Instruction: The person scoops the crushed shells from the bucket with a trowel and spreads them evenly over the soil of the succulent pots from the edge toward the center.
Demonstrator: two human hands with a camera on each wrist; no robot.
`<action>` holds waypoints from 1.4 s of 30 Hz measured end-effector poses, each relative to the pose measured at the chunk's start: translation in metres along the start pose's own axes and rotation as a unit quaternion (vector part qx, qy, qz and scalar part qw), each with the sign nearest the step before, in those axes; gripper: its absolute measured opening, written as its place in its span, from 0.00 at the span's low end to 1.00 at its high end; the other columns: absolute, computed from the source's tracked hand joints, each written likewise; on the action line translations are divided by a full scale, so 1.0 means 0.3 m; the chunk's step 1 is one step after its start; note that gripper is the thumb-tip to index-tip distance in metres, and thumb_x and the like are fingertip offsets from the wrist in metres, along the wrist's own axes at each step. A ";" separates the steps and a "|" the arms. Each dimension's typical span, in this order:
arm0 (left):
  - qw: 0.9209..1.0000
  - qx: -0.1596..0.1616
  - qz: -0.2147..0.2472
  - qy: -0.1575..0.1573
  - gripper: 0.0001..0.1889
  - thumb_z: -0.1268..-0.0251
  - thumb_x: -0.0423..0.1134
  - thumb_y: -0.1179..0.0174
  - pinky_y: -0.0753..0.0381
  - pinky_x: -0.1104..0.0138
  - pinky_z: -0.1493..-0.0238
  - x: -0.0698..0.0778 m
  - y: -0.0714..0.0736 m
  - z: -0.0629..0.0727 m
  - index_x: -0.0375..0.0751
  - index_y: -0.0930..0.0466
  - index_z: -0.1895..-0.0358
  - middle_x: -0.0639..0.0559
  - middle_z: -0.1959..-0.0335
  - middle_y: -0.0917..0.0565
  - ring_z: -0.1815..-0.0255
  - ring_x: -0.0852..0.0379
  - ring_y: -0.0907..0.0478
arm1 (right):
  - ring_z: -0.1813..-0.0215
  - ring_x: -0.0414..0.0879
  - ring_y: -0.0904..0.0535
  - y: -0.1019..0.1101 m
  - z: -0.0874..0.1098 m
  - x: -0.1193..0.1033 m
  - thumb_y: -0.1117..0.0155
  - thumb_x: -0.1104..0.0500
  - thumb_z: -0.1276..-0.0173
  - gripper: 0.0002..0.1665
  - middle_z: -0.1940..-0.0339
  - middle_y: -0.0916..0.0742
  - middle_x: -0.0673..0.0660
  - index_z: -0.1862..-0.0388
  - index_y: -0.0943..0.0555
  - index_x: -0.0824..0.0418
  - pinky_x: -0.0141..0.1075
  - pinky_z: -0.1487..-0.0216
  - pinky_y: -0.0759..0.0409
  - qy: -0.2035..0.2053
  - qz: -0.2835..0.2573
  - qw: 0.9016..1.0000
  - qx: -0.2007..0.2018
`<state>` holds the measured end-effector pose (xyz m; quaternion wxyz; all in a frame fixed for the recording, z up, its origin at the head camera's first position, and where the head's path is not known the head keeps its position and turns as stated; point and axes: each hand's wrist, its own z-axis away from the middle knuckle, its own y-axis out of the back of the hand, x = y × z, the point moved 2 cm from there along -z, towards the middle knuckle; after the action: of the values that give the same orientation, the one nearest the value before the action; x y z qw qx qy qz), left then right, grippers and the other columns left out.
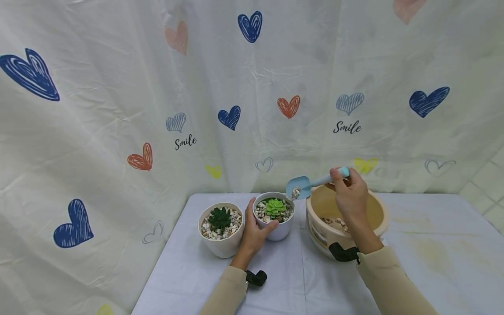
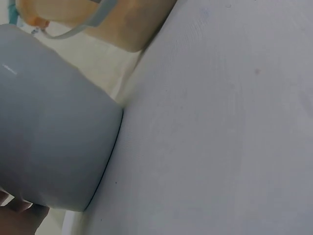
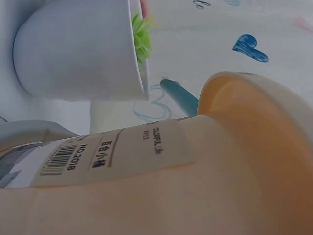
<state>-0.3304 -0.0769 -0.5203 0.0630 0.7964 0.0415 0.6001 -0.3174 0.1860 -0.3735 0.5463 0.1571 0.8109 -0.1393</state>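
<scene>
My left hand (image 1: 253, 232) holds the small white pot (image 1: 278, 232) round its side, thumb at the front; in the left wrist view the pot (image 2: 54, 117) stands on the table. A light green succulent (image 1: 274, 207) sits in it among pebbles. My right hand (image 1: 351, 199) grips the handle of a blue shovel (image 1: 301, 187), raised over the gap between that pot and the large beige pot (image 1: 378, 221). Several pebbles (image 1: 295, 192) lie on the shovel's blade, near the small pot's rim. The right wrist view shows part of the shovel (image 3: 180, 97) above the pots; the right hand is hidden there.
Left of my left hand stands another white pot (image 1: 221, 247) with a dark green succulent (image 1: 220, 218) and pebbles. More pebbles (image 1: 334, 224) lie in the bottom of the beige pot. Behind the cloth-covered table (image 1: 275, 280) hangs a curtain (image 1: 252, 78) printed with hearts.
</scene>
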 end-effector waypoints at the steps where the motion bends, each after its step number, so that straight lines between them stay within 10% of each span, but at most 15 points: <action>1: 1.000 -0.002 0.003 -0.003 0.54 0.42 0.52 0.27 0.38 0.43 0.25 -0.003 0.001 -0.001 0.67 0.55 0.18 0.46 0.21 0.43 0.21 0.45 0.41 | 0.56 0.36 0.15 -0.001 0.001 0.000 0.37 0.52 0.24 0.15 0.58 0.19 0.46 0.49 0.19 0.62 0.28 0.54 0.15 0.002 0.002 1.000 -0.002; 18: 0.995 -0.043 0.077 -0.049 0.43 0.33 0.42 0.41 0.39 0.52 0.24 0.000 -0.002 -0.007 0.55 0.57 0.20 0.43 0.21 0.43 0.22 0.46 0.39 | 0.55 0.37 0.15 -0.001 0.008 -0.001 0.38 0.51 0.24 0.18 0.58 0.19 0.48 0.47 0.20 0.64 0.27 0.53 0.15 0.016 -0.001 1.000 -0.016; 28: 0.999 -0.022 0.015 -0.032 0.38 0.26 0.45 0.55 0.57 0.41 0.19 -0.002 0.006 -0.004 0.64 0.59 0.17 0.48 0.15 0.54 0.14 0.48 0.57 | 0.55 0.37 0.15 -0.005 0.009 -0.006 0.36 0.53 0.24 0.16 0.57 0.17 0.48 0.47 0.19 0.64 0.28 0.53 0.15 0.027 -0.013 0.999 -0.037; 42: 0.999 -0.001 -0.017 -0.028 0.30 0.21 0.43 0.65 0.49 0.45 0.19 0.011 0.002 0.000 0.60 0.54 0.19 0.46 0.19 0.41 0.17 0.50 0.47 | 0.55 0.33 0.14 -0.008 0.021 -0.024 0.38 0.55 0.23 0.17 0.56 0.15 0.47 0.45 0.20 0.67 0.30 0.50 0.15 0.072 0.016 0.993 -0.090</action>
<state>-0.3293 -0.0769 -0.5170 0.0747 0.8120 0.0530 0.5764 -0.3106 0.1805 -0.3690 0.5008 0.1293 0.8547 -0.0452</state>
